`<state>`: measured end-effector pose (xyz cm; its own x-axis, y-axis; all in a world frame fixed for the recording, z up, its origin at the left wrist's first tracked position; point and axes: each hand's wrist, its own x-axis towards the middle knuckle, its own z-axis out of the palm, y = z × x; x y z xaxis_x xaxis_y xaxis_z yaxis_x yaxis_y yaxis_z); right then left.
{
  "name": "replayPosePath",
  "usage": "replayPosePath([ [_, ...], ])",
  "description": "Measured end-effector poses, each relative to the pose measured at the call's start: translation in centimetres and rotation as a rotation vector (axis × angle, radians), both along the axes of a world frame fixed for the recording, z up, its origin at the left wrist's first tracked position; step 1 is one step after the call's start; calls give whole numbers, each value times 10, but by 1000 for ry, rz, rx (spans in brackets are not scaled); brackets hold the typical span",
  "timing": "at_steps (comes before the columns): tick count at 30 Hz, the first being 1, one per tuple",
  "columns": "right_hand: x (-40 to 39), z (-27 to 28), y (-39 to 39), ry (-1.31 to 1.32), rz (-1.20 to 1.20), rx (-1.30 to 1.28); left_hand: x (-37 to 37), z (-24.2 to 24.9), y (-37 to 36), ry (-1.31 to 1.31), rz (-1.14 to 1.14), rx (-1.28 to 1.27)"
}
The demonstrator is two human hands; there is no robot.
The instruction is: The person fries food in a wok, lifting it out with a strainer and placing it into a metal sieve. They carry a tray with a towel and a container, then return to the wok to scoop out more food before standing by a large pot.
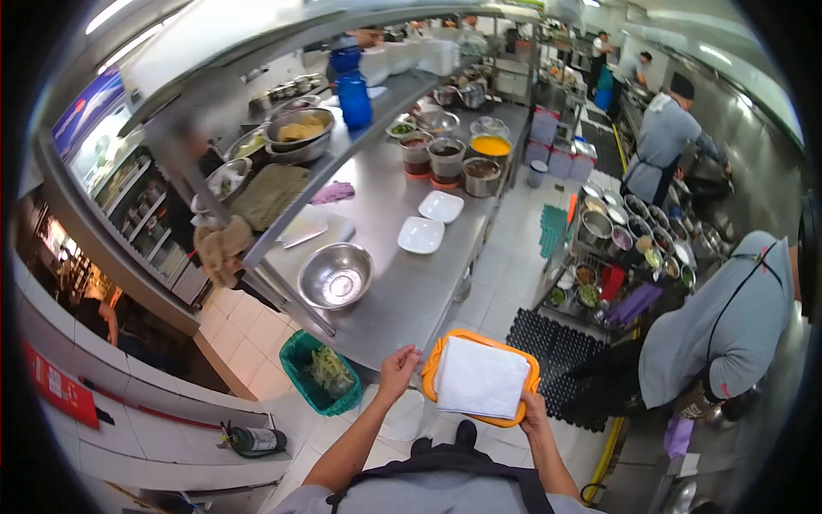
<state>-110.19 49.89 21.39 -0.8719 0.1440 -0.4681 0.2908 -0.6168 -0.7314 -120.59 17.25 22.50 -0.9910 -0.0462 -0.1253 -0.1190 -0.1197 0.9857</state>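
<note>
Our right hand pinches the orange tray by its near right corner; our left hand hovers just beside its left rim, and we cannot tell whether those fingers pinch anything. A white cloth covers the tray; beyond, the counter bears a steel bowl

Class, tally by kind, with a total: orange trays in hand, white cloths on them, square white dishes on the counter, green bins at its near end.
Orange tray: 1
White cloth: 1
Square dishes: 2
Green bin: 1
Total: 5
</note>
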Motion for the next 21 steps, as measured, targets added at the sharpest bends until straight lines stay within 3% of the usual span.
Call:
replayPosePath([
  [4,19,-23,37,-34,-17,101,-30,-59,-9,478,-31,-1085],
  [6,17,-79,47,-28,-44,138,-43,-71,-8,379,-119,-1137],
  [8,5,-124,45,-48,-31,153,-51,-71,-6,388,-194,-1391],
  [9,-3,-121,39,-63,-32,68,-50,-60,-2,401,-164,-1431],
  [13,-45,-194,21,-184,-15,233,-52,-56,18,425,-182,-1433],
  [21,-162,-250,-55,-84,145,157,-59,-57,24,372,-199,-1516],
])
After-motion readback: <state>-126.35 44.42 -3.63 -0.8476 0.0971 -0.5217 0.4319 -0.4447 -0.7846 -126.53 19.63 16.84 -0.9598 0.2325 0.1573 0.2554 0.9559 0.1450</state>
